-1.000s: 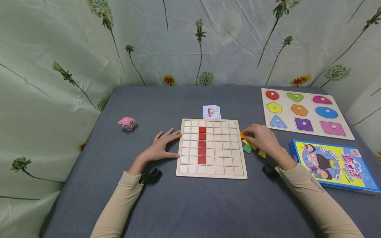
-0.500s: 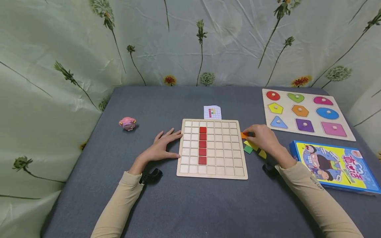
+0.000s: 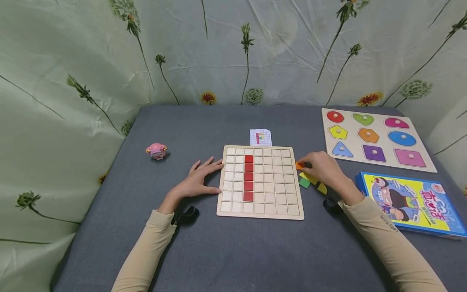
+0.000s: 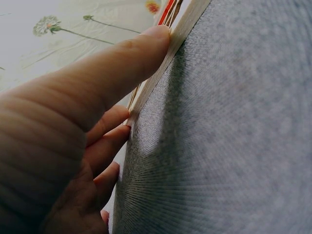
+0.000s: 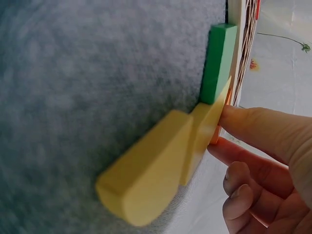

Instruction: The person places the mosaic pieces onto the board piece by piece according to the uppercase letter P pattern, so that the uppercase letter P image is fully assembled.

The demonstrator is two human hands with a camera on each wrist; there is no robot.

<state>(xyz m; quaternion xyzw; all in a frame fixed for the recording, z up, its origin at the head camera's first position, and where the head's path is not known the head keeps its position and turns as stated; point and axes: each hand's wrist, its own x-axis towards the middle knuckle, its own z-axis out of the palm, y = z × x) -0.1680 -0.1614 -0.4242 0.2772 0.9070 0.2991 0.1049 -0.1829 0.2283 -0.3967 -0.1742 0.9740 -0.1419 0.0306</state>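
A wooden grid board (image 3: 260,217) lies on the table, with several red square tiles (image 3: 248,176) in a column in its cells. My left hand (image 3: 195,181) rests at the board's left side, fingers spread; in the left wrist view the thumb (image 4: 146,46) touches the edge. Just past the right edge, my right hand (image 3: 322,170) pinches an orange tile (image 3: 298,165) between thumb and index finger, its other fingers curled. Below that tile lie a green block (image 5: 219,63) and yellow pieces (image 5: 146,165), one with a rounded end. The hand partly hides the orange tile.
A small pattern card (image 3: 260,137) lies against the board's far edge. A pink toy figure (image 3: 157,151) stands to the left. On the right are a knobbed shape puzzle (image 3: 350,154) and a blue-and-yellow box (image 3: 408,202), close to the right forearm.
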